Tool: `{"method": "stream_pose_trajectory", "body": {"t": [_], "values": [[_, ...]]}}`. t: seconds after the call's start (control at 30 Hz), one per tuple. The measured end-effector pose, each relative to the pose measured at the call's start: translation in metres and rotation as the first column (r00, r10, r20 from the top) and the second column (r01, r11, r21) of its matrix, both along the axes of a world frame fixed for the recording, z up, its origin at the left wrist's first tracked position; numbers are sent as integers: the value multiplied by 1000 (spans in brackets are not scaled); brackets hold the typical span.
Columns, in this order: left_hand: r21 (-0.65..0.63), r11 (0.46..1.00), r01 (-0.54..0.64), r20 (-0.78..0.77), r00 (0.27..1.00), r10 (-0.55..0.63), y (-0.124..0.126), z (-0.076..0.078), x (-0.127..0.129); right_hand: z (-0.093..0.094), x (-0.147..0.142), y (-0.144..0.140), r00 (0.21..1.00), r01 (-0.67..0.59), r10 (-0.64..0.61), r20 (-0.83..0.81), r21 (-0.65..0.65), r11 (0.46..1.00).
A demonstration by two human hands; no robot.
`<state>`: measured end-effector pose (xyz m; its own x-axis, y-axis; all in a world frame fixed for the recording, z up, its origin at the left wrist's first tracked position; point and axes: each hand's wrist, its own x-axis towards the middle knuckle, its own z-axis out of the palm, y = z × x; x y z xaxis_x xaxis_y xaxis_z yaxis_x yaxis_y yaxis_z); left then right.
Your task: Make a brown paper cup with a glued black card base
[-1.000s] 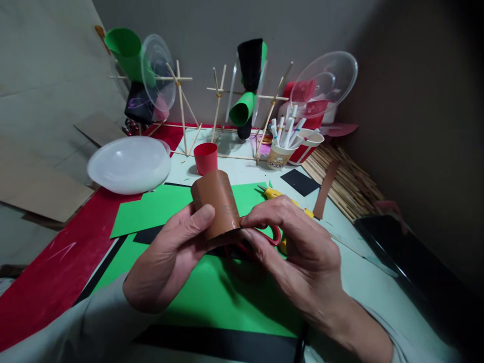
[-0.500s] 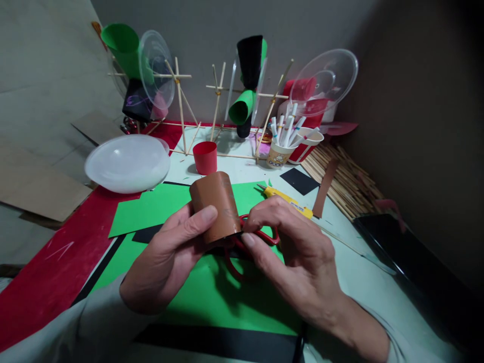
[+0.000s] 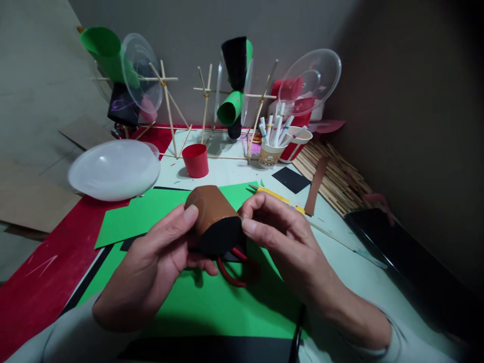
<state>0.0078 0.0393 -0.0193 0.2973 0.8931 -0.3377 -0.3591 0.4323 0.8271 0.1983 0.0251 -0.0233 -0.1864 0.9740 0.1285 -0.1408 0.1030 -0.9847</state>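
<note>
A brown paper cylinder point(image 3: 214, 204) with a black disc point(image 3: 222, 237) across its near end is held tilted above the green sheet. My left hand point(image 3: 162, 252) grips its side, thumb on the brown wall and fingers underneath. At the disc's right edge, my right hand point(image 3: 282, 237) pinches with thumb and forefinger; whether the fingertips hold the edge or something small there is hard to see. Red-handled scissors point(image 3: 240, 277) lie below the cylinder, partly hidden by it. Behind my right hand lies a yellow glue-gun-like or cutter-like tool point(image 3: 274, 194), partly covered.
Green sheets point(image 3: 227, 312) cover the near table. A red paper cup point(image 3: 195, 161), a translucent bowl point(image 3: 113, 169) and a cup of white sticks point(image 3: 272, 151) stand farther back. Wooden-stick frames point(image 3: 206, 96) carry green and black paper cones. Bundled sticks point(image 3: 336, 176) lie right.
The cylinder has tipped so that its black end now faces me. My right fingertips have moved up along the disc's edge. The view has shifted slightly to the right.
</note>
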Motion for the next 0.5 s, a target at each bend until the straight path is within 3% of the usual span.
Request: {"method": "stream_pose_trajectory", "body": {"t": [0.17,0.3,0.4,0.5], "values": [[-75,991,-106,-53,993,102,1,7,-2,0,1,3,1000,1,-1,-25,23,1000],[-132,981,-140,-64,989,133,4,14,-2,4,2,1,992,20,-33,121,103,995],[-113,985,-130,-32,991,127,5,16,-4,5,1,0,961,47,-106,257,225,973],[-88,991,-98,22,995,100,6,13,-7,2,0,3,916,59,-210,343,404,913]]}}
